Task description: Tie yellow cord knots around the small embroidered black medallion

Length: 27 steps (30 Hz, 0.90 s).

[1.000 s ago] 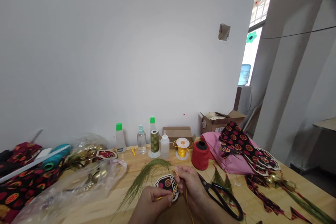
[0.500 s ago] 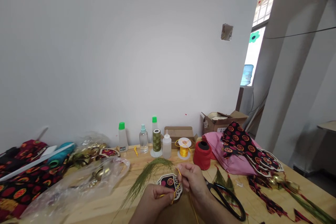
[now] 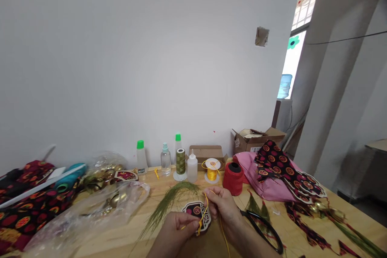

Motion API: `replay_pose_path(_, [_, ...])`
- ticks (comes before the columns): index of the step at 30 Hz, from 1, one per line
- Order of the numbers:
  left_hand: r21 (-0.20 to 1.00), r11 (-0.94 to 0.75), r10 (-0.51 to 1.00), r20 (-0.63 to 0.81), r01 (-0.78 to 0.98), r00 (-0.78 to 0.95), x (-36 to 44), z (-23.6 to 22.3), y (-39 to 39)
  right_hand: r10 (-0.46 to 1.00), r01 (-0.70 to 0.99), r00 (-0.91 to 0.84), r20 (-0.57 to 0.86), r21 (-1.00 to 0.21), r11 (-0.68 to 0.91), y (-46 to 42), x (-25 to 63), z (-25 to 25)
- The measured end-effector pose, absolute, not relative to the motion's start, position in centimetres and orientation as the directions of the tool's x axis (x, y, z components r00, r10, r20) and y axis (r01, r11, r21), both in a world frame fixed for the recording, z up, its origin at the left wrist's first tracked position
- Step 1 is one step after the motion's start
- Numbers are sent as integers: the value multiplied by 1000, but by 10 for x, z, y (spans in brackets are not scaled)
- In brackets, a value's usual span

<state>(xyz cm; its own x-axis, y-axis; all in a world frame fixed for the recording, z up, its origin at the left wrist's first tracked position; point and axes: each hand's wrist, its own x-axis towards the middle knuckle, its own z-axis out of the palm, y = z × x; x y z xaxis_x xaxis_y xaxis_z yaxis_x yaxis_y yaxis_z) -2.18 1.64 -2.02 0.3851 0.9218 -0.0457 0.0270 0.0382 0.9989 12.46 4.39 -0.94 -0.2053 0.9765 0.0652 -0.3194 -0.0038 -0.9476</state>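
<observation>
A yellow cord point(image 3: 205, 211) stretches between my two hands, over a patterned ornament point(image 3: 193, 209) with a pale fretwork edge. My left hand point(image 3: 180, 228) pinches the cord at a small yellow knot, its fingers closed. Higher and to the right, my right hand point(image 3: 223, 206) is closed on another stretch of the same cord, whose loose length trails down past the wrist. Green thread strands point(image 3: 169, 199) lie fanned out behind the left hand. Black-handled scissors point(image 3: 266, 229) rest beside my right forearm, their blades partly hidden by it.
Behind the hands stand a green thread spool point(image 3: 180, 162), a squeeze bottle point(image 3: 192, 168), a yellow cord spool point(image 3: 212, 174) and a red thread cone point(image 3: 233, 179). Plastic wrap with brass bells point(image 3: 113, 199) lies left; pink fabric point(image 3: 272, 187) and green tassels point(image 3: 256, 209) lie right.
The cord between my hands now shows as a taut slanting line down to the knot. My left hand has shifted slightly; both hands keep their pinch.
</observation>
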Motion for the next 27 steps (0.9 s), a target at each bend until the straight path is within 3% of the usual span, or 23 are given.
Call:
replay_pose_path(11, [999, -10, 930, -5, 39, 368, -17, -6, 7, 992, -440, -122, 26, -897, -31, 42, 123, -4])
replay_pose_path(27, [997, 56, 986, -62, 45, 156, -22, -27, 16, 968, 55, -67, 243, -967, 247, 53, 137, -7])
